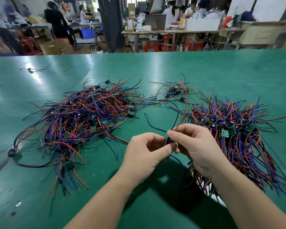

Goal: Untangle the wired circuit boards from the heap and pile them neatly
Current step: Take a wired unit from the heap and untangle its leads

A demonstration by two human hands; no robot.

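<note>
A tangled heap of wired circuit boards [89,116], with red, blue and black leads, spreads over the left half of the green table [221,76]. On the right lies an aligned pile of boards [234,129], their wires fanning out both ways. Between the two, above the table, my left hand [145,151] and my right hand [195,146] both pinch one small circuit board [169,140]. Its red and black wires rise from my right fingers, and its blue wires trail left and down. A small cluster of boards [175,92] sits farther back.
A stray wired part [30,69] lies at the far left of the table, with a short loose wire [65,68] near it. Beyond the table's far edge are workbenches, cardboard boxes, red stools and several people.
</note>
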